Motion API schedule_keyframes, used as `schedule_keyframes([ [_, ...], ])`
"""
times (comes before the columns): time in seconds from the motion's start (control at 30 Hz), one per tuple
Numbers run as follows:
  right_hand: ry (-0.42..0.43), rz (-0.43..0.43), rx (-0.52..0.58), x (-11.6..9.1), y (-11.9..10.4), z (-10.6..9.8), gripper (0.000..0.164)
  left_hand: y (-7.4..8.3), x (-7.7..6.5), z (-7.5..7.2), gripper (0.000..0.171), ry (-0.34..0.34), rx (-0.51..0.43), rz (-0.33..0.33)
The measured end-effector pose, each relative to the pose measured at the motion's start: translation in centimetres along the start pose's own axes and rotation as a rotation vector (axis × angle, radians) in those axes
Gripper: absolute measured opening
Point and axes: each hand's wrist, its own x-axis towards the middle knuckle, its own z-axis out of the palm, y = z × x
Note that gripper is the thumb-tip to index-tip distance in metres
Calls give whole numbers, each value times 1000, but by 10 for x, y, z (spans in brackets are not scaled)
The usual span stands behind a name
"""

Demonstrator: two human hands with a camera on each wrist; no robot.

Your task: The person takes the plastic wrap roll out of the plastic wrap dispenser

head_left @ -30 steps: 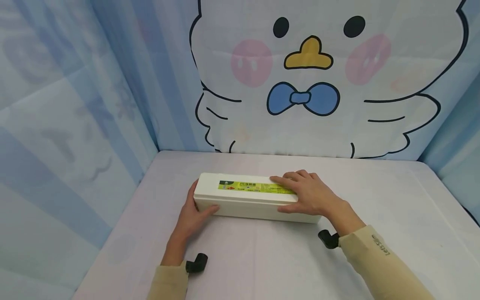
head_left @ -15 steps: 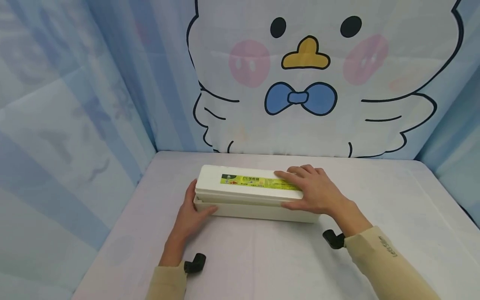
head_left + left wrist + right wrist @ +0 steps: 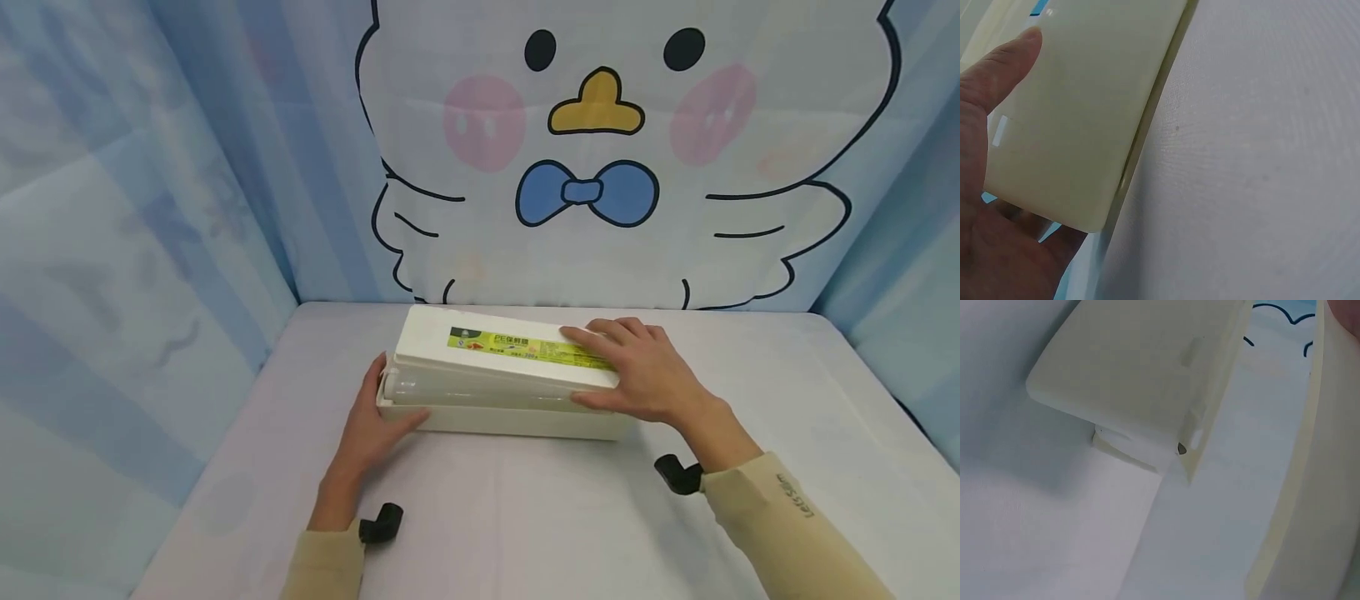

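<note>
A long white cling film box stands on the table, its base (image 3: 510, 422) flat and its lid (image 3: 431, 342) raised and tilted back. The lid carries a yellow-green label (image 3: 517, 346). In the gap lies a clear film roll (image 3: 465, 387). My left hand (image 3: 367, 442) holds the left end of the base, thumb on the front wall, as the left wrist view shows on the base (image 3: 1079, 131). My right hand (image 3: 652, 375) grips the lid near its right end. From the right wrist, the lid (image 3: 1319, 469) stands apart from the base (image 3: 1129, 369).
The white-covered table (image 3: 480, 517) extends around the box. Behind it hangs a curtain (image 3: 585, 258) with a cartoon face and blue bow, and blue-striped cloth (image 3: 150, 250) closes the left side. Each wrist bears a black camera mount (image 3: 382, 523).
My right hand has lifted the lid up off the base, and the film roll has come into sight. My left hand keeps its hold on the base.
</note>
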Motion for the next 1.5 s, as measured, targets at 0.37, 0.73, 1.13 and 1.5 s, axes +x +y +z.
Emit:
schedule_keyframes([
  [0.37,27,63,-9,-8,7,-13,81,6,4,-3,106,-23,123,30],
  [0.73,55,124,-2,-22,14,-21,82,3,8,-5,102,-22,272,141],
  [1.13,92,179,-31,-42,27,-41,82,4,9,-5,100,-15,263,186],
  [1.5,132,241,-54,-69,43,-55,85,4,9,0,97,-7,226,185],
])
